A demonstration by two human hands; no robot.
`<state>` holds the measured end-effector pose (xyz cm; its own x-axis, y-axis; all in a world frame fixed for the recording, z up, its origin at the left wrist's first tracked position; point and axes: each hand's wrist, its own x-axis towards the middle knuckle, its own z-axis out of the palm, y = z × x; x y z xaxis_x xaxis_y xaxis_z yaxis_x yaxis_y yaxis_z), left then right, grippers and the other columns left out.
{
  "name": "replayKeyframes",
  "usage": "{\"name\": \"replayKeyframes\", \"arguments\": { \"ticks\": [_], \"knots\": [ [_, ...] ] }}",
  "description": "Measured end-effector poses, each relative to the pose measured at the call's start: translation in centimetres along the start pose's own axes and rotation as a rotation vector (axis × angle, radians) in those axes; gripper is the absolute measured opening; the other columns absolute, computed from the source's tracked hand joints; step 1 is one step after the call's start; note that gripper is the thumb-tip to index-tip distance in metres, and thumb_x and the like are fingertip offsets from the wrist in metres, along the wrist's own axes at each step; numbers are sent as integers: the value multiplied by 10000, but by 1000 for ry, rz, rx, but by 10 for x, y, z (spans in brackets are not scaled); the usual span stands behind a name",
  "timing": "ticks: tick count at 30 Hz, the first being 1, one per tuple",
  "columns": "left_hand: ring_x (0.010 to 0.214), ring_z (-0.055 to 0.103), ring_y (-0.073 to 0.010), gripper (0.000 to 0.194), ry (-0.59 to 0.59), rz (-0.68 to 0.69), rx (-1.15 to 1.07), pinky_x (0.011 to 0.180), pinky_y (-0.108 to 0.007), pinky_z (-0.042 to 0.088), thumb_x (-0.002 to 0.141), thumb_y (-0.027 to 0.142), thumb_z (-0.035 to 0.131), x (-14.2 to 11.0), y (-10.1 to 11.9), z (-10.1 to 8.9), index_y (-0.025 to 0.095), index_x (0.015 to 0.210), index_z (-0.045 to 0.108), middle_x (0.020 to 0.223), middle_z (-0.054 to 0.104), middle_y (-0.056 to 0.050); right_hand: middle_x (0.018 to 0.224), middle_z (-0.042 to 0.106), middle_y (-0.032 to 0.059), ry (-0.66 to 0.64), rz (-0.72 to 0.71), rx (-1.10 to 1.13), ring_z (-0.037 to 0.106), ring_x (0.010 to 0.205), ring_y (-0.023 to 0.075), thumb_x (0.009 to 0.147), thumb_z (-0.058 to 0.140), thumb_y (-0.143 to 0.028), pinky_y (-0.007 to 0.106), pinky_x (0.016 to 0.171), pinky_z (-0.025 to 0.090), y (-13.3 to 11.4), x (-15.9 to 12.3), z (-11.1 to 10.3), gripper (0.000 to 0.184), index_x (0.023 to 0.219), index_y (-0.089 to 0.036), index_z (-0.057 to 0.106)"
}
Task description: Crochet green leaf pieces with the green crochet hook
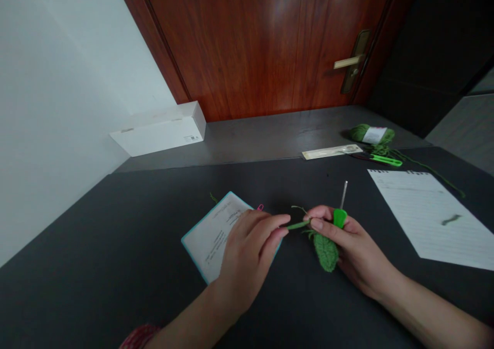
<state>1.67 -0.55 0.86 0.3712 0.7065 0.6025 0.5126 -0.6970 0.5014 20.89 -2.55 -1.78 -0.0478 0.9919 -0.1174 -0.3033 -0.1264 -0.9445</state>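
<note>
Between thumb and fingertips, my left hand (250,243) pinches one end of a thin green strip (297,225). The strip's other end meets the fingertips of my right hand (349,236), which are closed there. A crochet hook (340,217) with a green handle is tucked in my right hand, its metal shaft pointing up. Below those fingers hangs a green crocheted leaf-shaped piece (326,251). A thin loose yarn end (298,207) curls up near the right fingertips. Whether the strip joins the crocheted piece, I cannot tell.
Partly under my left hand lies a blue-edged printed sheet (208,236), with a pink stitch marker (260,207) by it. At right are a paper sheet (424,210), green yarn (360,132), a bright green tool (386,160) and a flat packet (328,152). A white box (162,133) stands back left.
</note>
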Motion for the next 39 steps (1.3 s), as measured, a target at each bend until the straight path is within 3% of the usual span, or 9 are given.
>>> {"name": "replayKeyframes", "arguments": {
  "ticks": [4, 8, 13, 17, 19, 23, 29, 36, 39],
  "knots": [
    [819, 668, -186, 217, -236, -233, -57, 782, -349, 544, 801, 117, 661, 5, -5, 6, 229, 968, 743, 856, 728, -28, 693, 568, -16, -42, -4, -4, 491, 641, 114, 784, 755, -368, 217, 586, 391, 0, 1, 2, 182, 791, -192, 711],
    [949, 670, -187, 251, -202, -287, -260, 904, -362, 514, 807, 180, 683, 9, -1, 5, 236, 1046, 737, 980, 735, -45, 694, 609, -8, -94, -20, -34, 517, 680, 128, 767, 773, -357, 231, 646, 411, 2, 0, 4, 173, 768, -188, 738],
    [740, 674, -151, 117, -168, -414, -478, 685, -260, 528, 807, 190, 679, 11, 5, 5, 228, 856, 777, 773, 744, -21, 711, 639, 9, -129, 17, -21, 538, 672, 130, 717, 813, -353, 233, 630, 425, 5, -1, 7, 195, 752, -174, 744],
    [708, 680, -150, 96, -138, -641, -712, 668, -258, 536, 790, 189, 681, 10, 3, 4, 209, 811, 772, 742, 754, -25, 455, 385, -81, -137, 115, 38, 246, 394, 48, 801, 722, -433, 190, 374, 209, 7, -1, 5, 281, 777, -153, 734],
    [677, 661, -135, 82, -79, -736, -835, 658, -253, 533, 776, 204, 695, 11, 1, 3, 198, 809, 770, 714, 743, -26, 446, 386, -88, -119, 132, 69, 160, 372, 38, 833, 681, -449, 193, 350, 135, 6, 1, 4, 292, 861, -164, 740],
    [616, 597, -97, 68, 26, -834, -1111, 610, -225, 495, 743, 217, 729, 12, 0, 5, 163, 766, 763, 668, 710, -33, 870, 701, 10, -54, 99, 103, 384, 432, 50, 775, 759, -374, 195, 385, 266, 5, 4, 3, 375, 1125, -272, 673],
    [643, 598, -65, 43, 44, -926, -1374, 607, -170, 475, 731, 183, 762, 13, 1, 8, 151, 758, 754, 710, 701, -27, 939, 706, 26, -120, 83, 100, 596, 708, 139, 647, 862, -254, 223, 559, 446, 6, 2, 15, 505, 1120, -269, 684],
    [605, 626, -46, 18, 161, -981, -1543, 556, -117, 496, 786, 108, 719, 18, 2, -2, 124, 790, 727, 718, 709, -18, 617, 618, -19, -261, 107, 95, 227, 379, 11, 707, 819, -346, 197, 362, 109, 9, 6, 22, 334, 957, -158, 703],
    [610, 661, -46, 169, 272, -1073, -1636, 562, -98, 519, 878, 44, 585, 21, -1, -8, 96, 780, 713, 730, 720, -40, 588, 592, -37, -289, 105, 94, 188, 364, 9, 746, 783, -397, 199, 360, 89, 13, 8, 18, 420, 1068, -156, 663]
  ]
}}
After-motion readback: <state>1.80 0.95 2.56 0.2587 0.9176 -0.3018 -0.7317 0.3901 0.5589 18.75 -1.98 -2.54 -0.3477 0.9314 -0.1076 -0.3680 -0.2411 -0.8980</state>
